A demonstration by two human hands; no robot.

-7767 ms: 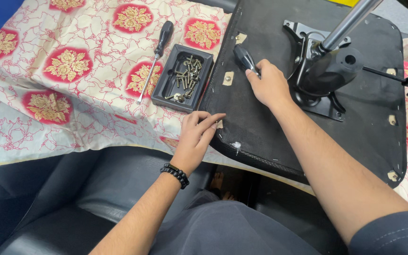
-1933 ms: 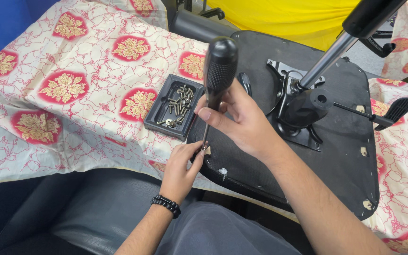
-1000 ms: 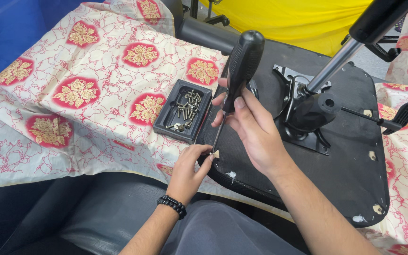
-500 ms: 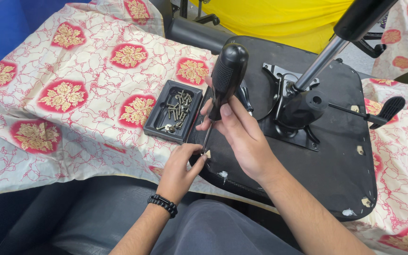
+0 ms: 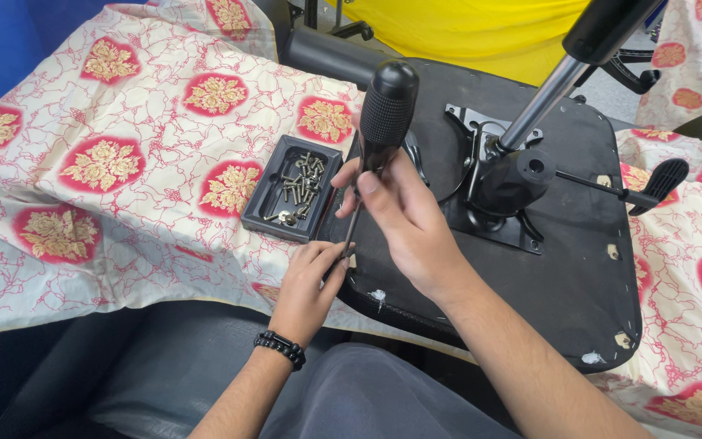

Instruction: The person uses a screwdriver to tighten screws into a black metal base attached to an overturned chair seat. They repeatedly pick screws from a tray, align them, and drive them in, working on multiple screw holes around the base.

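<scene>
On a floral cloth (image 5: 107, 162), the right hand (image 5: 404, 215) wraps a black-handled screwdriver (image 5: 383, 114) over an upturned chair base (image 5: 578, 268); below it the left hand (image 5: 310, 280) pinches the shaft, hiding the tip. A screw tray (image 5: 286, 195) sits just left.

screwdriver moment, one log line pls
right hand: grips screwdriver upright | left hand: steadies tip at seat base edge | screw tray: beside

You've got one screwdriver (image 5: 380, 130), one black tray (image 5: 273, 195) and one heap of screws (image 5: 298, 183), too jumbled to count singly. One upturned chair base (image 5: 578, 268), one gas cylinder (image 5: 558, 77), one lever (image 5: 639, 183). Two hands: your left hand (image 5: 306, 289), your right hand (image 5: 404, 215). One beaded bracelet (image 5: 279, 348). One patterned cloth (image 5: 123, 162).
</scene>
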